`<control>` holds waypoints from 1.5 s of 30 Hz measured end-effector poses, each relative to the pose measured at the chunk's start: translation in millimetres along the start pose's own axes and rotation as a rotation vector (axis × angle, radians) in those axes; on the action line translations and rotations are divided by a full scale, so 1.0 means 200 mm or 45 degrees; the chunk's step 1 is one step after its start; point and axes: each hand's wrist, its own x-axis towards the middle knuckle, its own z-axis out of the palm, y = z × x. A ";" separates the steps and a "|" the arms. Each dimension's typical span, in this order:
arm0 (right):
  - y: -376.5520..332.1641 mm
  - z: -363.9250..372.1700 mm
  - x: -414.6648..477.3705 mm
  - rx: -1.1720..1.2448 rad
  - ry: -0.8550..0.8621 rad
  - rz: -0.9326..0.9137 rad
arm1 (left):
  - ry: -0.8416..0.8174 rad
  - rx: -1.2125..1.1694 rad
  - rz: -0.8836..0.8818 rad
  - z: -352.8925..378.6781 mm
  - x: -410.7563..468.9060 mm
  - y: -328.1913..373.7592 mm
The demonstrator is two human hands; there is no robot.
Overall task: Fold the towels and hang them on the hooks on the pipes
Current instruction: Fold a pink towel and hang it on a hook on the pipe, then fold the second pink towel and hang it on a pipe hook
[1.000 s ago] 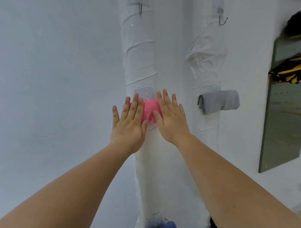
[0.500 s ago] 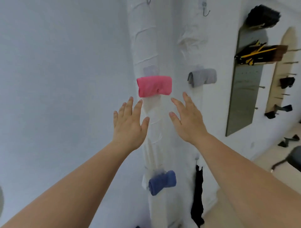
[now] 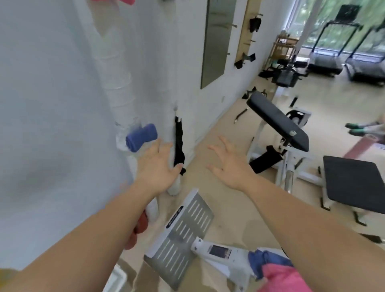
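Two white wrapped pipes (image 3: 116, 79) run down the wall at left. A folded blue towel (image 3: 141, 136) hangs low on the near pipe, and a black towel (image 3: 179, 143) hangs unfolded on the second pipe. Only the bottom edge of the pink folded towel (image 3: 127, 1) shows at the top. My left hand (image 3: 160, 166) is open with spread fingers, just below the blue towel and in front of the black one. My right hand (image 3: 229, 164) hovers open over the floor, holding nothing. Loose pink (image 3: 285, 279) and blue towels (image 3: 264, 260) lie at the bottom right.
A white machine arm with a perforated metal footplate (image 3: 183, 235) lies below my hands. Black padded gym benches (image 3: 279, 123) stand at right, with treadmills (image 3: 327, 62) by the far window. A grey panel (image 3: 216, 41) is fixed to the wall. A red object (image 3: 139, 227) sits behind my left forearm.
Both hands came off the pink towel, left hanging on the pipe, and dropped lower. My view swung down and right, bringing the gym floor and the loose towels into sight.
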 end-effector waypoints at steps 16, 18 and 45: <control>1.46 0.25 -1.34 0.080 -0.377 0.602 | -0.641 -0.087 0.085 1.26 -0.55 1.17; 1.63 0.30 -1.48 0.064 -0.431 0.667 | -0.706 -0.067 0.091 1.38 -0.61 1.30; 1.98 0.94 -1.96 0.074 -0.222 0.987 | -1.412 -0.079 0.104 2.58 -0.62 1.66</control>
